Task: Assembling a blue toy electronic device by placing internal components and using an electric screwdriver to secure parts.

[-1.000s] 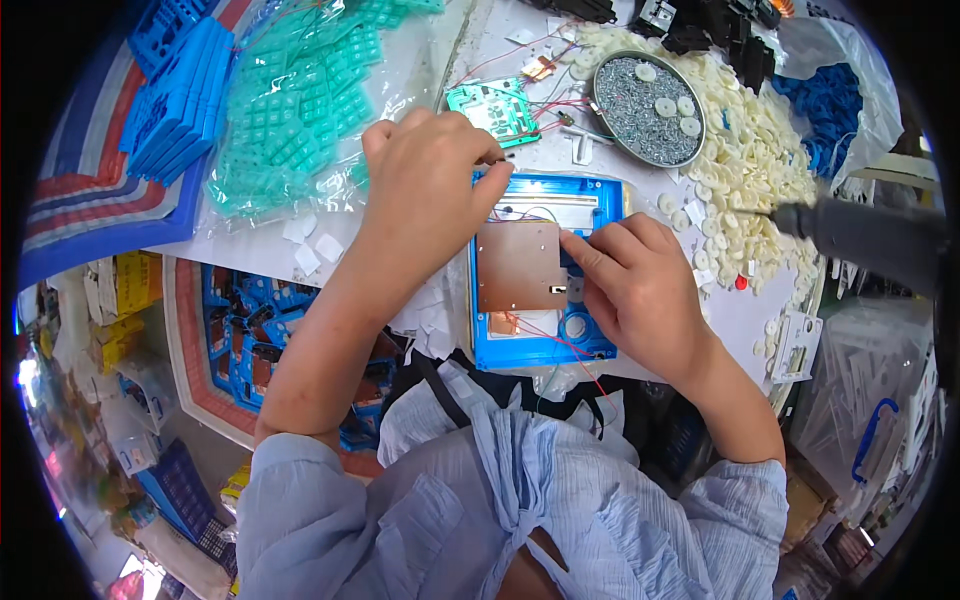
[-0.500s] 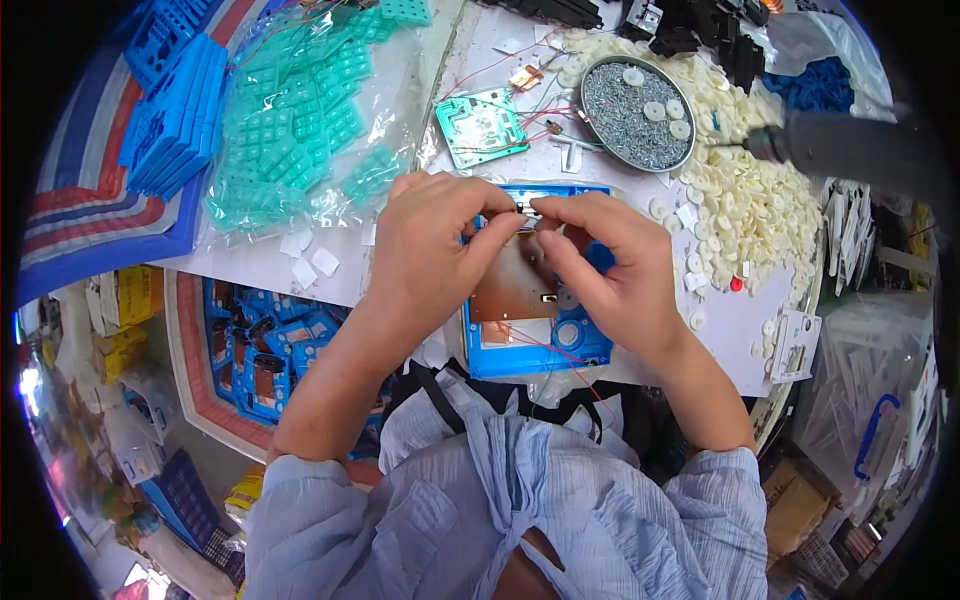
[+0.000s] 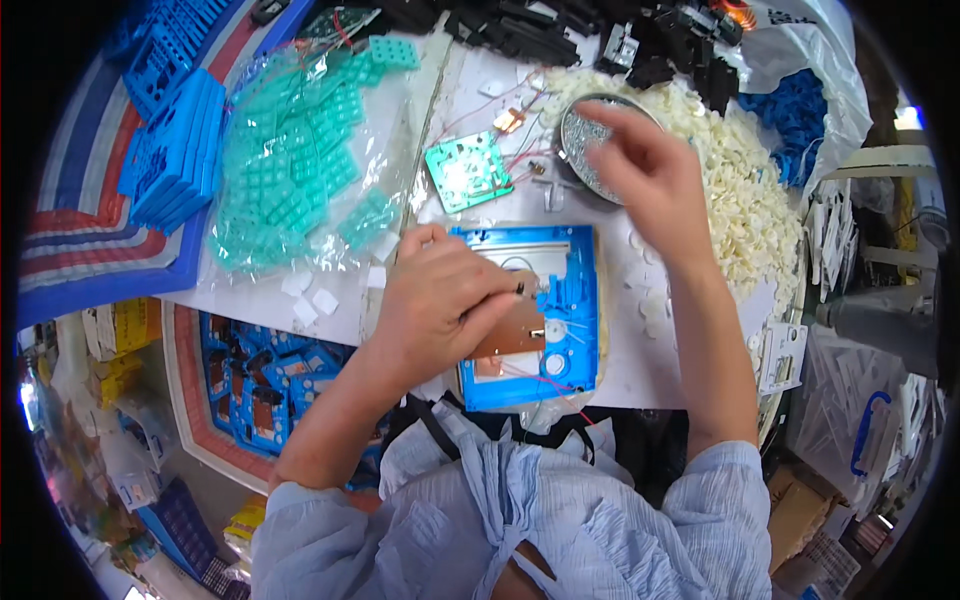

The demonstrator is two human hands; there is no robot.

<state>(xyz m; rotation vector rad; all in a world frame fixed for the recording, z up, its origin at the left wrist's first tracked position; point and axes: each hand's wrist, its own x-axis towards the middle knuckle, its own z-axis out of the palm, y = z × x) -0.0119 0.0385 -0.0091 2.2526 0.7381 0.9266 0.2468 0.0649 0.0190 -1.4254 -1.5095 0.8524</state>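
Note:
A blue plastic housing (image 3: 582, 350) lies in front of me, with a brown circuit board (image 3: 510, 335) in its left part. Over the board and the housing's left edge rests my left hand (image 3: 435, 305). Its thumb and forefinger close around a small black part (image 3: 520, 288) at the board's upper edge, largely covered by the fingertips. My right hand (image 3: 655, 185) is raised over a round metal tin of screws (image 3: 583, 165), its fingers smeared by motion. Whether it holds anything is hidden. Thin red wires cross the lower part of the housing.
A green circuit board (image 3: 468, 172) with wires lies beyond the housing. Cream plastic discs (image 3: 745, 210) are heaped to the right. Bagged turquoise keypads (image 3: 300, 160) and stacked blue casings (image 3: 185, 150) lie left. Assembled blue units (image 3: 265, 385) fill a bin below; black parts (image 3: 530, 35) lie behind.
My right hand has left the board and moved up and right to the screw tin. The left hand stays at the board. The dark tool at the right is gone from its earlier place.

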